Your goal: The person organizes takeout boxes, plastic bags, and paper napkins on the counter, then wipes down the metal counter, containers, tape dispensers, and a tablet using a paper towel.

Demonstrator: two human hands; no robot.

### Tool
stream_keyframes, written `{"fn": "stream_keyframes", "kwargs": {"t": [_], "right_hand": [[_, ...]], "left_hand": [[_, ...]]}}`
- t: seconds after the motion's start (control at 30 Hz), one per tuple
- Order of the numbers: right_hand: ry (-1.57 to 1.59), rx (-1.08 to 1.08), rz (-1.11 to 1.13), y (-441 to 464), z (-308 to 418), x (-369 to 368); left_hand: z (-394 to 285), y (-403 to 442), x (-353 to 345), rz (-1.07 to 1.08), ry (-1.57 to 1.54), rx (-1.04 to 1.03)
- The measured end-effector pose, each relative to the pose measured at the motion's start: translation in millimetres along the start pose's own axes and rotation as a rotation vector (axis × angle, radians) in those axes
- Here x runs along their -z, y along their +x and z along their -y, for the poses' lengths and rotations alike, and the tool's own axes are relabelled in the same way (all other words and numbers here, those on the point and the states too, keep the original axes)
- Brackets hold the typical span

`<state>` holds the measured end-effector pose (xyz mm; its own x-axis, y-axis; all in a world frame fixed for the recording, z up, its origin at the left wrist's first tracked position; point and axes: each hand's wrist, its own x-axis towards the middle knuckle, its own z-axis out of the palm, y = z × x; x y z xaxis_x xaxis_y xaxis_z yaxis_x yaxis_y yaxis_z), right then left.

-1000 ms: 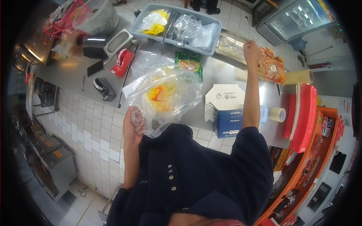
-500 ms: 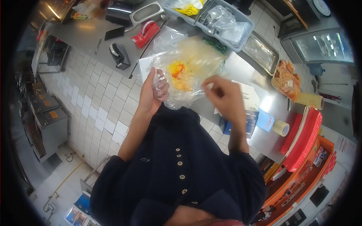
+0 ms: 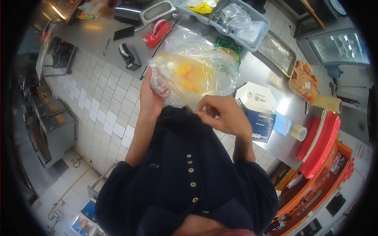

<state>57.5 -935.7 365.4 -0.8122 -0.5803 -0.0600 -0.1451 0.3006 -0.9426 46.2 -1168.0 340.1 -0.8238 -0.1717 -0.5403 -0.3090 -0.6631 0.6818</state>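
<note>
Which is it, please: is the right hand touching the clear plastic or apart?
Touching: the head view shows the right hand pinching the clear plastic between fingertips.

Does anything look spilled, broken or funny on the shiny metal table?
Nothing looks plainly spilled or broken on the shiny grey metal table. One funny-looking bit: part of the left hand shows through the crumpled, clear plastic bag with yellow-orange contents. I can't tell whether it's inside or behind the plastic.

Glossy, crinkly plast. bag (image 3: 193,76); smooth mtl counter (image 3: 254,71)
</note>
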Motion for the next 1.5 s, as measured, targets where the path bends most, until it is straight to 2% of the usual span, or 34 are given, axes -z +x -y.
{"fn": "stream_keyframes", "kwargs": {"t": [0.07, 0.17, 0.23, 0.3, 0.37, 0.67, 0.77, 0.9, 0.97, 1.07, 1.13, 1.2, 1.27, 1.3, 1.37, 1.4, 1.47, 1.5], "right_hand": [[-0.006, -0.027, -0.017, 0.6, -4.6, 8.5], [-0.080, -0.089, -0.105, 18.2, -26.0, 8.6], [-0.191, -0.112, -0.153, 27.7, -50.1, 7.9], [-0.221, -0.103, -0.137, 26.7, -53.3, 15.1], [-0.084, -0.182, 0.028, 18.3, -46.5, 27.9], [-0.170, -0.269, -0.002, 12.7, -60.4, 53.4], [-0.130, -0.159, -0.033, 26.0, -70.0, 35.6], [-0.169, -0.198, -0.035, 43.5, -80.5, 8.1], [-0.192, -0.173, -0.186, 49.1, -86.4, -5.7], [-0.184, -0.115, -0.278, 50.9, -94.9, -19.9], [-0.205, -0.083, -0.233, 46.3, -92.2, -15.0], [-0.241, -0.071, -0.217, 35.2, -82.3, 5.9], [-0.047, -0.082, -0.108, 15.9, -59.2, 40.9], [-0.036, -0.102, -0.166, 6.4, -54.4, 56.5], [-0.054, -0.098, -0.266, -6.7, -52.3, 94.8], [-0.074, -0.165, -0.286, -12.5, -52.0, 116.9], [-0.191, -0.140, -0.364, -20.0, -58.9, 160.5], [-0.092, -0.075, -0.379, -21.3, -73.1, 183.1]], "left_hand": [[-2.3, 0.0, 1.5, -0.087, 0.036, -0.035], [0.2, 3.8, 20.8, -0.012, -0.012, 0.001], [0.1, 1.6, 24.5, 0.119, -0.036, -0.013], [-1.5, 0.7, 24.8, 0.109, -0.037, -0.028], [-3.7, -1.8, 25.1, 0.090, -0.038, -0.043], [-6.6, -2.8, 23.4, 0.055, -0.026, -0.067], [-4.3, -4.0, 20.3, 0.062, -0.022, -0.063], [-0.3, -9.7, 16.7, 0.124, 0.036, -0.072], [3.2, -11.6, 15.3, 0.133, 0.043, -0.066], [7.0, -11.3, 14.1, 0.138, 0.044, -0.057], [8.9, -9.2, 13.7, 0.107, 0.054, -0.066], [8.7, -5.3, 20.6, 0.151, 0.056, -0.083], [4.8, -5.5, 22.6, 0.167, 0.069, -0.088], [3.3, -5.8, 22.3, 0.193, 0.070, -0.066], [1.6, -4.0, 22.1, 0.107, 0.056, -0.079], [1.7, -2.6, 22.3, 0.101, 0.076, -0.083], [1.0, -1.7, 23.2, 0.113, 0.097, -0.074], [0.7, -2.1, 23.3, 0.106, 0.113, -0.075]]}}
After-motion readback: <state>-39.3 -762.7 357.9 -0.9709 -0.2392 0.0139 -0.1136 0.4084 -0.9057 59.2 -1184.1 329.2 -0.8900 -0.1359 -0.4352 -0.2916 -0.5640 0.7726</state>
